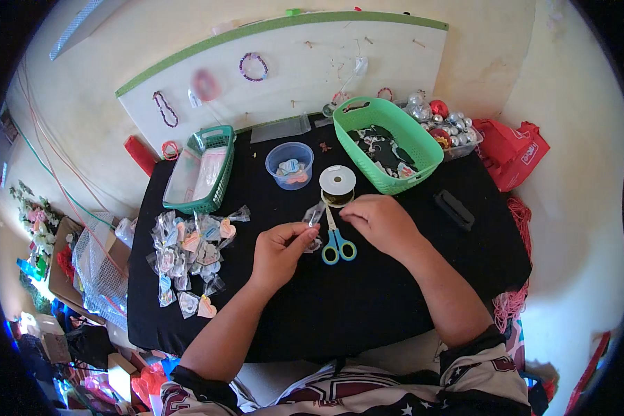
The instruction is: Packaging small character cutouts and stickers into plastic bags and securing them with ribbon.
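Observation:
Between thumb and fingers, my left hand [281, 249] pinches the neck of a small clear plastic bag [313, 214], with part of its contents showing below the fingers. To its right, my right hand [377, 221] hovers with fingertips together; whether a thin piece is between them cannot be seen. A white spool [338, 180] wound with dark gold ribbon or wire stands just beyond that hand. Scissors [338, 247] with blue and yellow handles lie between the hands, blades slightly apart. At the left is a pile of filled clear bags [187, 249] with heart-shaped tags.
A blue tub [289, 151] holds small tags. The dark green basket [231, 171] contains clear bags; a light green basket [431, 151] holds black and white pieces. A black object [454, 209] lies right. Behind stands a white board [291, 52] with bracelets.

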Demonstrator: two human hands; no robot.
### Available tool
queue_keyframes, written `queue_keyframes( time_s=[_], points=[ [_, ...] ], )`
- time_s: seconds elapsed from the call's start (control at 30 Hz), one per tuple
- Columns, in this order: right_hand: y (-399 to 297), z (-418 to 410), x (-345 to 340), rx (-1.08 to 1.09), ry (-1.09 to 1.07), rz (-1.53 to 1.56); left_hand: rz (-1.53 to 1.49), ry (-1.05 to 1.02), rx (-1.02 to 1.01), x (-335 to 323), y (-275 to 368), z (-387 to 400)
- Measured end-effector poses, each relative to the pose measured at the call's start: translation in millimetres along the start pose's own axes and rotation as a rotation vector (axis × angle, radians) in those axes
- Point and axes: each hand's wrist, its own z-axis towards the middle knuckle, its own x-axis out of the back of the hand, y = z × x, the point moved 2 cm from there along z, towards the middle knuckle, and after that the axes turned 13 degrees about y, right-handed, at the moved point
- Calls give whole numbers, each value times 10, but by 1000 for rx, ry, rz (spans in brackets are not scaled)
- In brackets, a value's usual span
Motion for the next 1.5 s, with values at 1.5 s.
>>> queue_keyframes(
  time_s=[1.5],
  points=[
    [-293,-189,131,-61,-358,-288,-256,277,144,286,-51,245]
  ],
)
